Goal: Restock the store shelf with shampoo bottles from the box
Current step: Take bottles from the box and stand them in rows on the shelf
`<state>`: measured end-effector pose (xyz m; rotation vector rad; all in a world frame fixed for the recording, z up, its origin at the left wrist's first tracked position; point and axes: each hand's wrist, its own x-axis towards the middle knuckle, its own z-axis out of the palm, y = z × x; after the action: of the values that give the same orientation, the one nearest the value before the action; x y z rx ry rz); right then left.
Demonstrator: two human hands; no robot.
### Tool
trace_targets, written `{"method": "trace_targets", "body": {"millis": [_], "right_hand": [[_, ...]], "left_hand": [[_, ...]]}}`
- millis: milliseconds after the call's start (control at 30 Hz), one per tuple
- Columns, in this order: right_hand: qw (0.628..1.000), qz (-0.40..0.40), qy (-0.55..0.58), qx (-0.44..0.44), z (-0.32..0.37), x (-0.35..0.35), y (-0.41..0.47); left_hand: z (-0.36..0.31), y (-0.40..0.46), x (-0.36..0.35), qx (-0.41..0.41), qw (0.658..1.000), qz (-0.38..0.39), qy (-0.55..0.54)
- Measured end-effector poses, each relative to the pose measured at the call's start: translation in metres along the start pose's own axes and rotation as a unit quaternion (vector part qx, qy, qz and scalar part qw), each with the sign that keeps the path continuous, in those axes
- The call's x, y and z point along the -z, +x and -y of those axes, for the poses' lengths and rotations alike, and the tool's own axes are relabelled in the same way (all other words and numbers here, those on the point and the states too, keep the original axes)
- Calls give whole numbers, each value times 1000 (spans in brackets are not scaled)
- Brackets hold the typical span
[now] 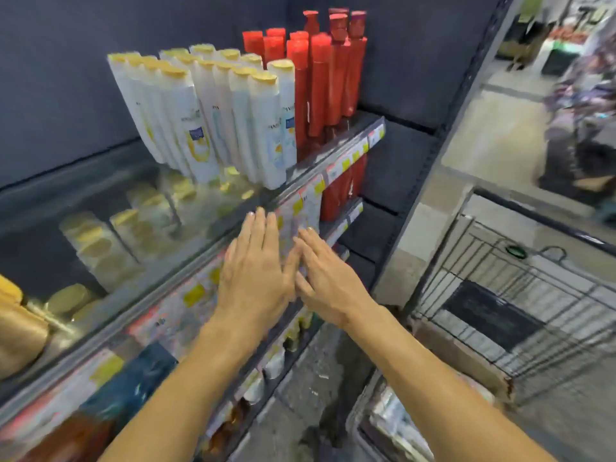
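Note:
Several white shampoo bottles with gold caps [266, 128] stand in rows on the glass shelf [140, 195]. Several red bottles [320, 85] stand to their right. My left hand [253, 265] and my right hand [325, 278] are side by side with flat, spread fingers, just in front of the shelf's price-label strip [346, 158], below the white bottles. Neither hand holds anything. A box [396, 425] with white packs shows blurred at the bottom right near the floor.
More gold-capped bottles [96, 241] sit on the shelf below, seen through the glass. A wire shopping cart [520, 295] stands at right in the aisle. Lower shelves hold several other products [286, 341]. A tan package [16, 325] is at the far left.

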<state>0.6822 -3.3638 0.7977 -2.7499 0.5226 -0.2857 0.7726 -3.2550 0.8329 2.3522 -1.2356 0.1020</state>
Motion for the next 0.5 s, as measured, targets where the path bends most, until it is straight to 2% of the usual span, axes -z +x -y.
{"method": "trace_targets", "body": {"millis": [133, 200, 333, 500], "right_hand": [[984, 83, -23, -154, -57, -26, -106], [969, 118, -40, -215, -87, -27, -153], [936, 141, -77, -312, -137, -15, -231], [897, 162, -57, -406, -191, -19, -317]], "left_hand": [[-44, -52, -75, -64, 990, 129, 14], [-65, -70, -108, -80, 984, 161, 11], [-116, -94, -163, -111, 968, 227, 3], [-176, -130, -242, -129, 940, 317, 1]]}}
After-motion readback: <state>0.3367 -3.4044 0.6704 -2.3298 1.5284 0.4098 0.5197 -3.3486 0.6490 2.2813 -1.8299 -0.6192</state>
